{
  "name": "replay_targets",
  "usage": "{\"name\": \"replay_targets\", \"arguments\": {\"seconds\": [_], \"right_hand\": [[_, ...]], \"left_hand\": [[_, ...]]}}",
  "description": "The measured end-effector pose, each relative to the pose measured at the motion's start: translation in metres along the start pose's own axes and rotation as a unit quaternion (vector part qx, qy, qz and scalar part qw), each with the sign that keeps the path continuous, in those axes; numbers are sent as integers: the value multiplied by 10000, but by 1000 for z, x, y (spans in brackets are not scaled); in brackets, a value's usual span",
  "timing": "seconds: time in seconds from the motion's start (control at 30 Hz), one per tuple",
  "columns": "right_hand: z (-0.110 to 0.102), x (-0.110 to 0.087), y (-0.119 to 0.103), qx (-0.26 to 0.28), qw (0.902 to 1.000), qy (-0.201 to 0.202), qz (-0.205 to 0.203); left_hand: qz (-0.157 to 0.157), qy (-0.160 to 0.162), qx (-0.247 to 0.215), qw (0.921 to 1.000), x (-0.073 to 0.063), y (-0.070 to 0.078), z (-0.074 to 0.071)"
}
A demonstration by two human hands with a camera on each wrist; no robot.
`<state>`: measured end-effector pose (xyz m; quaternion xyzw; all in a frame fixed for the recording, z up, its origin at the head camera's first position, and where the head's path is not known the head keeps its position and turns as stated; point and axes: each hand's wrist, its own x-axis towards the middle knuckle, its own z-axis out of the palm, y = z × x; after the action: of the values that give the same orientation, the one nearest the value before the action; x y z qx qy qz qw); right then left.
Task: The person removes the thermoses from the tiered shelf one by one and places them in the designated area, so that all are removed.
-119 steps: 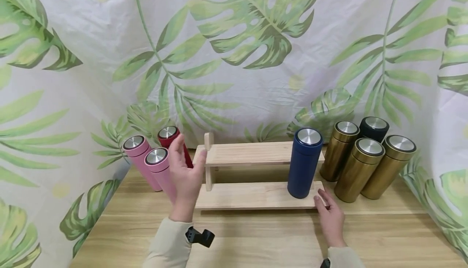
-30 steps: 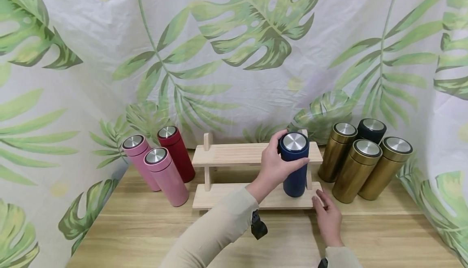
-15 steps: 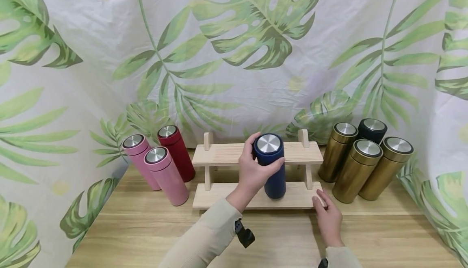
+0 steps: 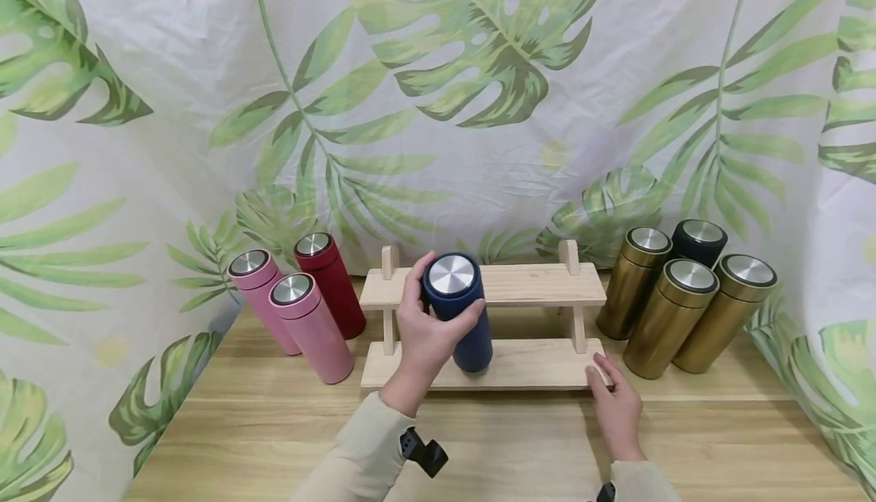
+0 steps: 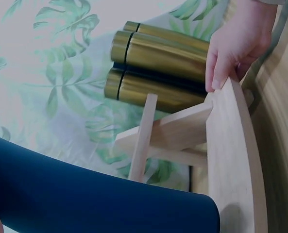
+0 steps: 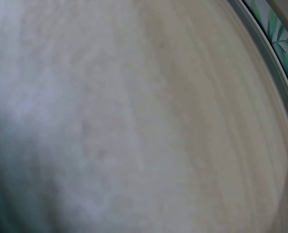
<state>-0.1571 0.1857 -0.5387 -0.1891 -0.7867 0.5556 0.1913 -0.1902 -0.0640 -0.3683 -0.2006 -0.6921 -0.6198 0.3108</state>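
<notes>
My left hand grips a navy blue thermos bottle near its top, fingers behind and thumb in front. The bottle has a silver disc on its lid and stands nearly upright, its base close over the lower board of a two-tier wooden shelf. In the left wrist view the blue bottle fills the lower left, its bottom end at the board. My right hand pinches the right end of that lower board between thumb and fingers. The right wrist view shows mostly blurred wood grain.
Two pink bottles and a red one stand left of the shelf. Several gold bottles and a black one stand close by its right end. A leaf-print cloth hangs behind the wooden table.
My left hand came over from beside the pink bottles, took hold of the blue bottle at the shelf's right end and carried it left to about mid-shelf. The right hand stayed at the board's end.
</notes>
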Motion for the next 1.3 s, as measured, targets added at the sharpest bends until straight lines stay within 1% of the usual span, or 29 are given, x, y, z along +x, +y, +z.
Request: {"name": "replay_targets", "arguments": {"seconds": [0.1,0.2,0.3,0.47,0.57,0.63,0.67,0.77,0.8,0.93,1.03,1.13,1.27,1.3], "right_hand": [[-1,1,-1,29,10000,-37,35],[-2,2,-2,28,10000,-29,59],[-2,2,-3,29,10000,-3,40],[-1,1,-5,52,10000,-16,-13],[-1,1,-5,63,10000,-7,1],[-1,0,-5,68,10000,-5,22],[-1,0,-5,77,10000,-5,38],[-1,1,-4,71,10000,13,65],[-1,1,-4,84,9999,13,70],[-1,2,-3,95,9999,-6,92],[-1,1,-2,80,9999,-20,107],[-1,0,-2,51,9999,2,121],[0,-1,-2,75,9999,0,125],[0,-1,-2,90,9999,-23,135]], "left_hand": [[178,114,88,9997,1,2,-9],[294,220,130,9992,4,4,-16],[468,410,154,9979,8,6,-24],[866,758,218,9931,12,14,-38],[1045,863,235,9905,14,19,-48],[1115,1002,310,9882,14,21,-54],[1117,1058,337,9875,14,22,-56],[1143,1334,652,9823,13,23,-65],[1145,1418,695,9808,12,24,-68],[1153,1667,756,9763,10,27,-80],[1154,1831,746,9734,9,37,-88],[1111,2015,847,9695,8,44,-97],[992,2279,977,9637,5,42,-114],[980,2332,995,9624,5,43,-118]]}}
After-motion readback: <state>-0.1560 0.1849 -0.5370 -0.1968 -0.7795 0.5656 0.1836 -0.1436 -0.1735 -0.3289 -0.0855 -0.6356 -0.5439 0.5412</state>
